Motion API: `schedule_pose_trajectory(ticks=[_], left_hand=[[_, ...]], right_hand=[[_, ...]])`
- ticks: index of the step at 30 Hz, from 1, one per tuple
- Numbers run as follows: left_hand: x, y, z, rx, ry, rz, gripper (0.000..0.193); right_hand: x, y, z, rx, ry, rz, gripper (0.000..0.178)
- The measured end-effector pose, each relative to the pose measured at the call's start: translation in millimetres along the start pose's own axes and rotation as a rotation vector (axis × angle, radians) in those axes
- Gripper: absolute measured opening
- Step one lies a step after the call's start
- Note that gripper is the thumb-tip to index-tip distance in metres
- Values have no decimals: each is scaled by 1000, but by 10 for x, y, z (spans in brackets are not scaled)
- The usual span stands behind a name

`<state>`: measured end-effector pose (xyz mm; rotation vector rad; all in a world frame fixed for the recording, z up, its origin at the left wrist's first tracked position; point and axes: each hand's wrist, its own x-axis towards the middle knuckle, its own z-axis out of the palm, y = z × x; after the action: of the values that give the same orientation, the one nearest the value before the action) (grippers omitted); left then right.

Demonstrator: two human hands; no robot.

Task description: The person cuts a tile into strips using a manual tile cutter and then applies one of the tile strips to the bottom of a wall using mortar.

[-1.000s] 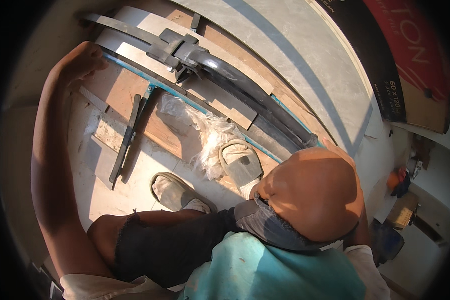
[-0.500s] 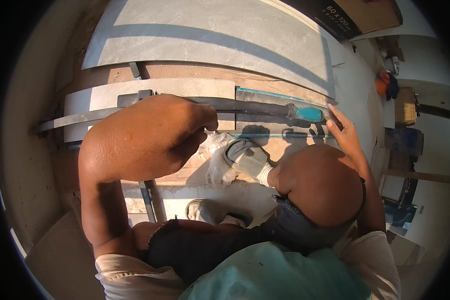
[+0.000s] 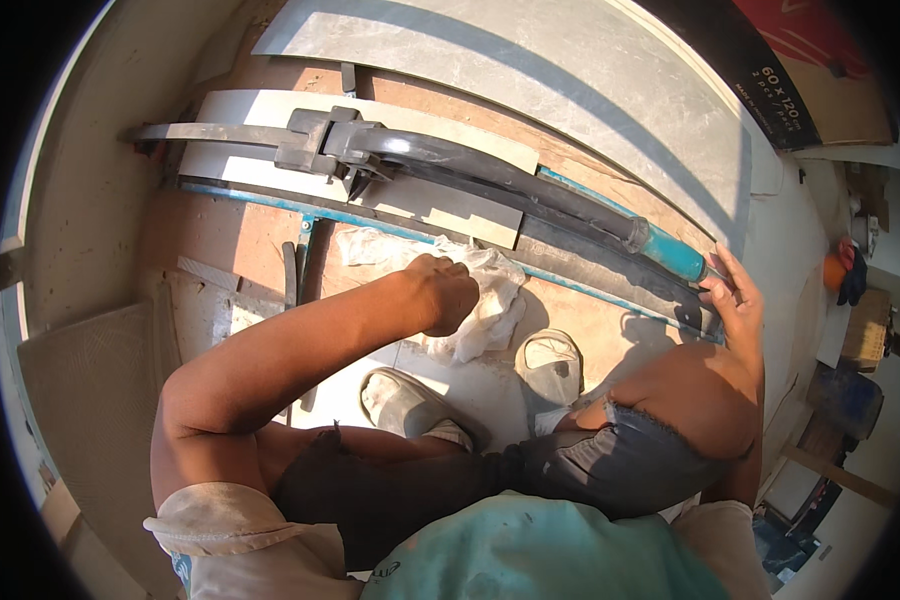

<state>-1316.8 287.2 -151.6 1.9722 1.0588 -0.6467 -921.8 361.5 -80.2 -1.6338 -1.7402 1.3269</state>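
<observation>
A manual tile cutter with a long black rail, a dark sliding block and a teal grip lies slantwise before me. Under it rests a pale strip of tile. My right hand is at the cutter's right end, thumb and fingers about the dark tip beyond the grip. My left hand is curled closed on the near side of the cutter, over crumpled white plastic or cloth. Whether anything is inside that fist is hidden.
A large grey tile lies beyond the cutter. A cardboard box stands at the far right. My slippered feet are close below the cutter. A textured panel leans at the left, and assorted gear lines the right side.
My left hand has come back from over the cutter to its near side, uncovering the sliding block. The view has turned and shifted. My right hand stays at the cutter's right end.
</observation>
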Motion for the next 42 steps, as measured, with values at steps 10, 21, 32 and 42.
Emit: schedule_pose_trajectory(ticks=[10,21,32,42], left_hand=[[474,259,137,178,153,-321,73],[774,494,327,179,180,-534,80],[779,558,261,126,123,-578,92],[787,524,310,158,188,-509,90]], right_hand=[[294,278,178,323,-153,-165,45],[344,469,226,411,-114,-327,40],[267,543,105,406,-38,-281,39],[138,718,-107,336,45,-293,39]])
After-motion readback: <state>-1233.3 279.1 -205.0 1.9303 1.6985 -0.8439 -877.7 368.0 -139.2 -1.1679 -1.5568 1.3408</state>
